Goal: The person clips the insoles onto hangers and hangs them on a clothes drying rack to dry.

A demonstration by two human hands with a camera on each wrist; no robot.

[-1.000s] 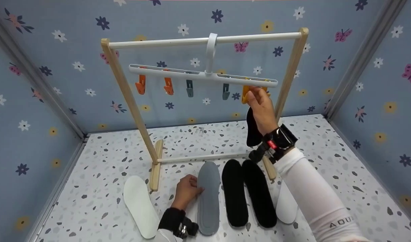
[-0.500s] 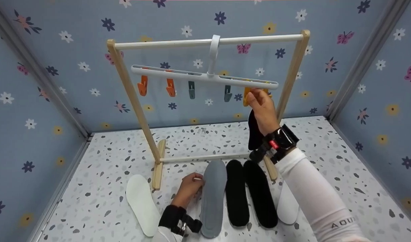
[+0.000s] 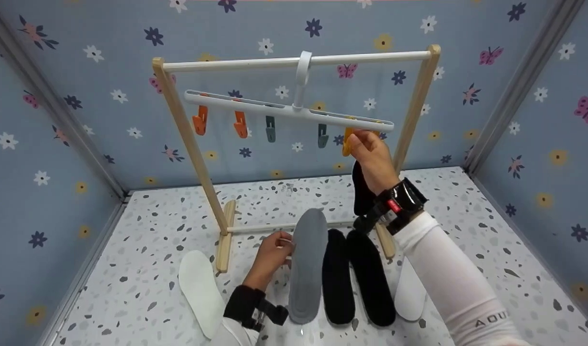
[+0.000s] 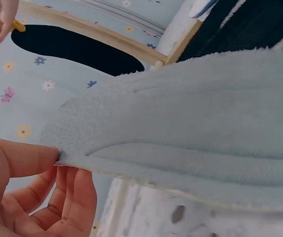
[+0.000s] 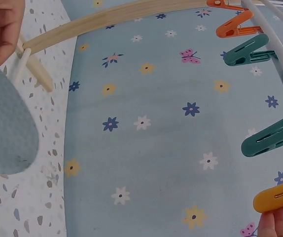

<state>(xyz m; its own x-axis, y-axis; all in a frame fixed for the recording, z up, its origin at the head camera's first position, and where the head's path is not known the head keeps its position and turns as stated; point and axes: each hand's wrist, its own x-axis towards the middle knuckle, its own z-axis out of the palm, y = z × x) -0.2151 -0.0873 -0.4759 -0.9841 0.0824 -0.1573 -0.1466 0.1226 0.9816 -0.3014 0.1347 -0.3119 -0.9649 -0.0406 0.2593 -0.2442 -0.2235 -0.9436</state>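
My left hand pinches the edge of a grey insole, whose upper end is tilted up off the table; the left wrist view shows thumb and finger on its rim. My right hand grips a yellow clothespin near the right end of a white clip hanger. That hanger slopes down to the right. A black insole hangs just behind the right hand, near the yellow clips; its top attachment is partly hidden by the fingers.
Orange clips and dark green clips hang along the hanger. A wooden rack carries it on a white rod. Two black insoles lie side by side, with a white insole to their right and a pale insole at left.
My left hand has lifted the grey insole's far end and moved it slightly up and right. The right hand stays at the yellow clothespin, and the hanger's right end dips a little lower.
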